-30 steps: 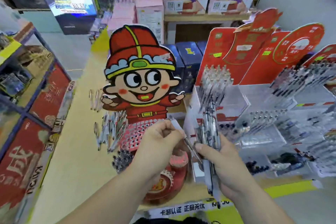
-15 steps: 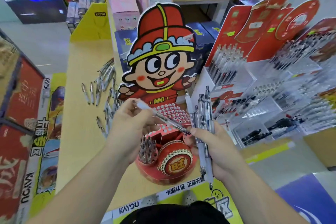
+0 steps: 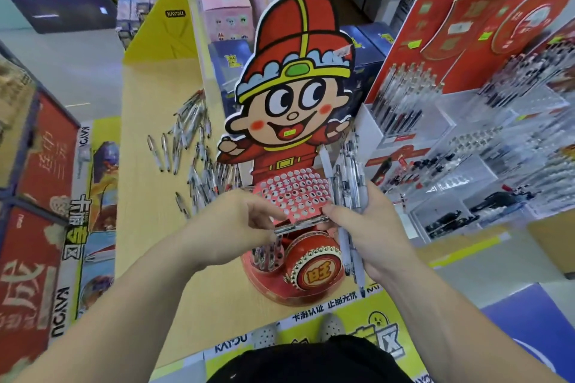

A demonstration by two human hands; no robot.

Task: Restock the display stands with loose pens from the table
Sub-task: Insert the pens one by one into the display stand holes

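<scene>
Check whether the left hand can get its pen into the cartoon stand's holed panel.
Probably yes: the left hand pinches a single pen just in front of the holed panel, nothing between them. The pen lies crosswise, its far end at the right hand, which grips a pen bundle.

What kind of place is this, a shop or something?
Most likely a stationery or toy shop: a cartoon-character pen stand, tiered clear pen racks full of stock, and shelves of boxed goods behind. Loose pens lie on the wooden table.
</scene>
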